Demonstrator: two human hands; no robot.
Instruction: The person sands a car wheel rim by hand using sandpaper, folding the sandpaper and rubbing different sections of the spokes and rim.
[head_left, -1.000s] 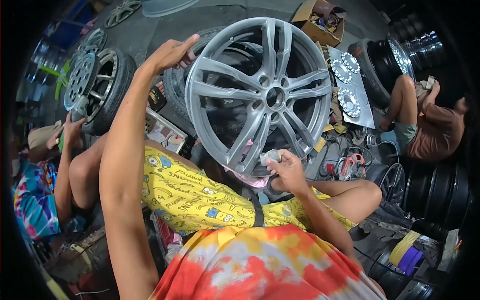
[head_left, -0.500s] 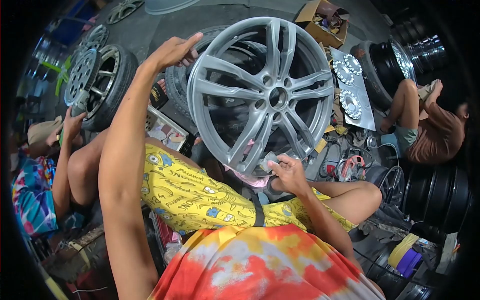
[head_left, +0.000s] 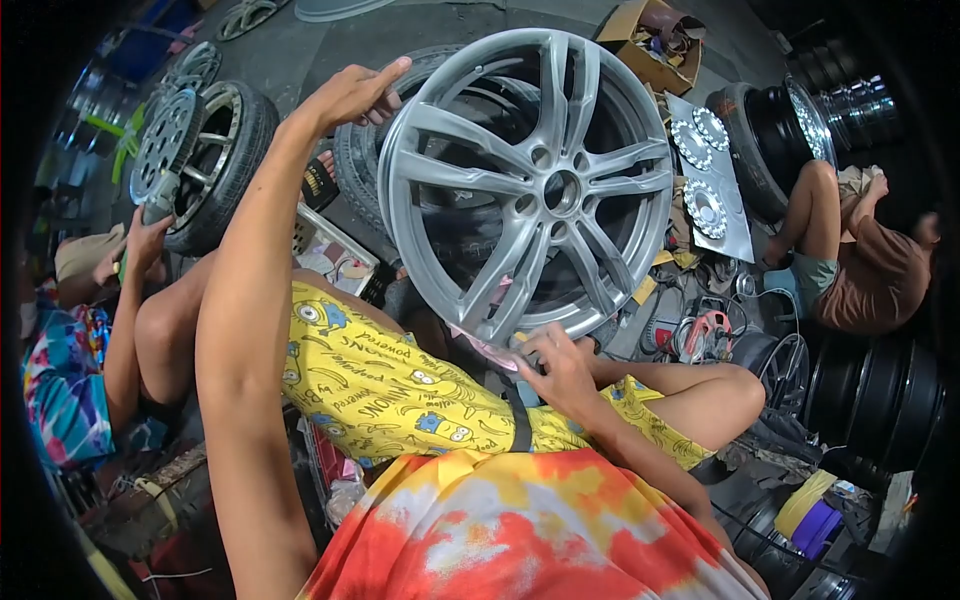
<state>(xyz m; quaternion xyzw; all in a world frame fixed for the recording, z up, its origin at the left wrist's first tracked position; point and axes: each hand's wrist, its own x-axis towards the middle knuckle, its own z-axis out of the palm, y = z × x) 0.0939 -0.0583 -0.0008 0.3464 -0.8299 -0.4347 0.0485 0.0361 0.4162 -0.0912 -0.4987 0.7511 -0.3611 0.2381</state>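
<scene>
- While the wearer's yellow cartoon-printed cloth shorts (head_left: 385, 395) are spreading below and left of the right fingers, the right hand (head_left: 556, 368) is hovering by the lower rim, its fingers bending inward; blur is hiding whether they are pinching anything.
- Just beyond the right fingertips, a large silver-grey, multi-spoked metal wheel (head_left: 536, 186) is standing tilted, its lower edge near or touching them.
- Left of those fingertips, under the edge, a crumpled strip of pink cloth (head_left: 488, 352) is showing.
- Across the wheel, the left hand (head_left: 358, 95) is reaching to its upper-left edge; one digit is pointing outward while the others are curling toward the rim, and I cannot tell whether they are gripping.
- The step in hand seems to be close handwork along the lower edge, the left fingers apparently steadying; the next move is probably calling for a firm wheel and light fingertip contact.
- Below the left fingers, behind the wheel, a black rubber tyre (head_left: 356, 180) is lying.
- Well beyond the right fingers, a flat silver panel (head_left: 736, 244) is bearing shiny toothed discs (head_left: 705, 207).
- Farther still, a brown cardboard box (head_left: 642, 66) is standing open.
</scene>
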